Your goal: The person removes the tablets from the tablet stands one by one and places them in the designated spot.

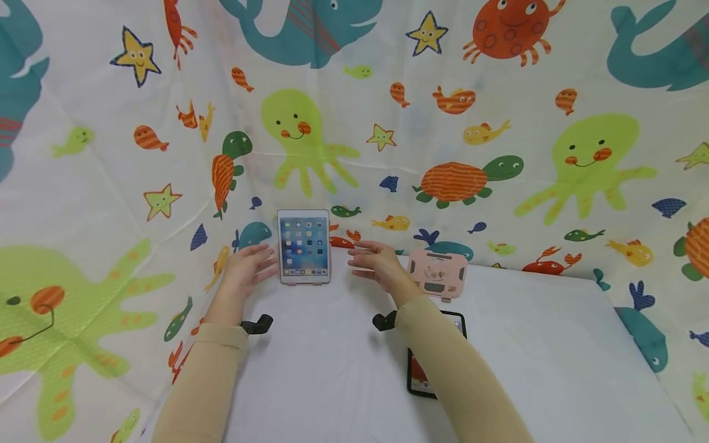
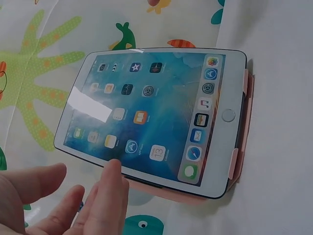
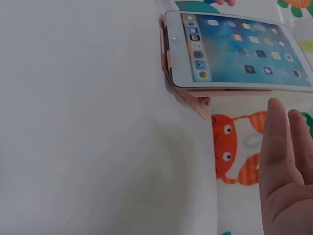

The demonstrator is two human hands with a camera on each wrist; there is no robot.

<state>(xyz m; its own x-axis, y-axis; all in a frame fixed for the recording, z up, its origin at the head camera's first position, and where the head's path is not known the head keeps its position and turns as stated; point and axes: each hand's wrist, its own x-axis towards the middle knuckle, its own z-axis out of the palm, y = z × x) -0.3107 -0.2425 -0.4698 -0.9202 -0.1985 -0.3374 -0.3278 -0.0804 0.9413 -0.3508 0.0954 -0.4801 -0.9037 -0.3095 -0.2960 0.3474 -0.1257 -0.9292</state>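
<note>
A white tablet (image 1: pixel 304 247) with a lit home screen stands leaning back on a pink tablet stand (image 2: pixel 239 142) at the back of the table. My left hand (image 1: pixel 247 272) is held just left of it, fingers extended and apart from its edge. On the other side, my right hand (image 1: pixel 381 268) is raised with its fingers pointing toward the tablet, a gap between them. Neither hand holds anything. In the right wrist view, the stand's lower lip (image 3: pixel 168 61) hooks over the tablet's bottom edge.
A second pink stand (image 1: pixel 439 274) lies folded behind my right wrist. Partly covered by my right forearm is a black-framed tablet (image 1: pixel 416 372) on the white table (image 1: pixel 316 369). A sea-animal print curtain (image 1: pixel 354 178) hangs along the back and left.
</note>
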